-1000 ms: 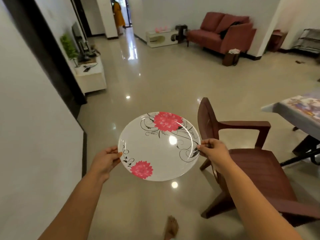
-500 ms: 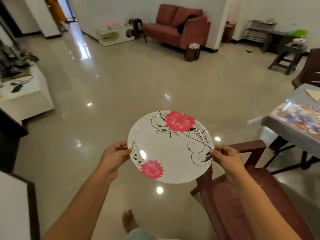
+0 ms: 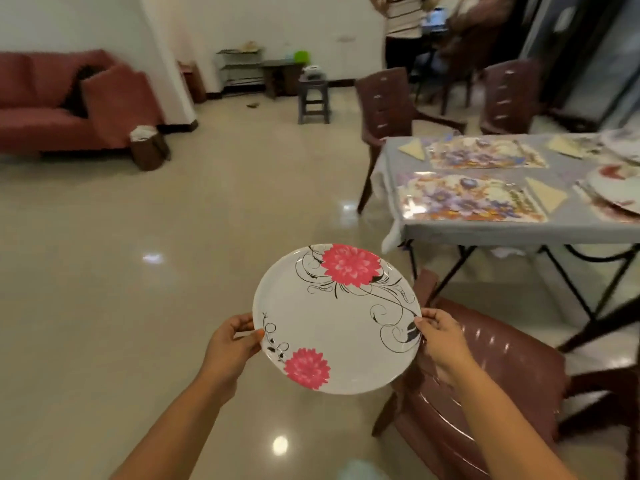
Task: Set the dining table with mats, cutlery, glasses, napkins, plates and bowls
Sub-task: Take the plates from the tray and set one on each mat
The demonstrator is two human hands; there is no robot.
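I hold a white plate (image 3: 341, 323) with red flowers and black swirls level in front of me, above the floor. My left hand (image 3: 230, 348) grips its left rim and my right hand (image 3: 441, 336) grips its right rim. The dining table (image 3: 485, 232) with a grey cloth stands ahead on the right. Two floral mats lie on it, a near mat (image 3: 467, 199) and a far mat (image 3: 485, 154), with folded napkins (image 3: 545, 194) beside them. A plate (image 3: 616, 188) rests on a mat at the table's right edge.
A brown plastic chair (image 3: 485, 368) stands just right of the plate, between me and the table. More chairs (image 3: 388, 102) stand behind the table. Two people (image 3: 403, 26) stand at the back. A red sofa (image 3: 69, 98) and a small stool (image 3: 313, 98) lie across the shiny floor.
The view has swung right: the dining table with mats, napkins and plates has come into sight, the sofa has slid left. The plate stays held in both hands.
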